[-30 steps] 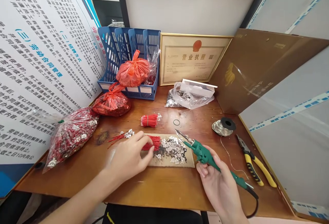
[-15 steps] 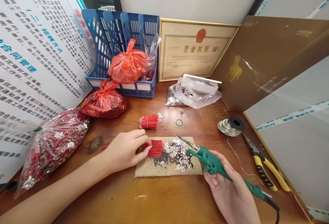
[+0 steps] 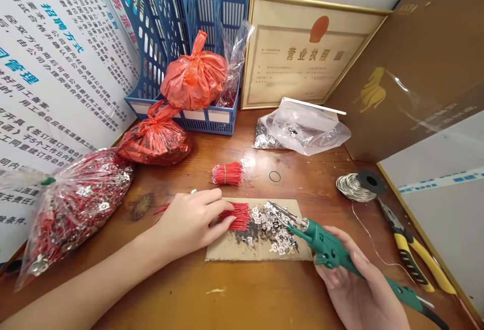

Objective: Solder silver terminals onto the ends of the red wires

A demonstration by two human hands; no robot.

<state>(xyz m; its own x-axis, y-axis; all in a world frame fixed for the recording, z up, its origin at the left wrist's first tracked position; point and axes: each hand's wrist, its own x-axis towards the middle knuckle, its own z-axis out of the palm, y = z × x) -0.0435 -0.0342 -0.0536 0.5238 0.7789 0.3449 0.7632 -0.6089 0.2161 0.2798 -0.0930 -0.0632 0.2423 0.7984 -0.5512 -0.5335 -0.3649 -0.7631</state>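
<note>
My left hand [image 3: 200,216] lies over a bunch of red wires [image 3: 240,216] on a piece of cardboard [image 3: 227,253]. Its thumb and fingers are bent around the wires, and the palm hides part of the bunch. In my right hand [image 3: 355,274] is a green soldering iron [image 3: 328,244] with a feed tube beside its tip. The iron points left, its tip above a pile of small silver metal tabs [image 3: 282,239]. I cannot tell whether the tip touches them. Behind the cardboard lies a banded bundle of red wires [image 3: 228,173].
At the right are a solder wire spool [image 3: 355,187] and yellow-black pliers [image 3: 410,249]. A clear bag of metal parts [image 3: 302,130] lies at the back. Red bags [image 3: 155,141], a large clear bag [image 3: 83,204] and a blue file rack [image 3: 189,17] stand left. A green rubber band [image 3: 275,176] lies mid-table.
The camera view has tilted down and come slightly closer, so the scene looks larger. My left hand stays on the red wires, and my right hand still holds the iron over the tabs.
</note>
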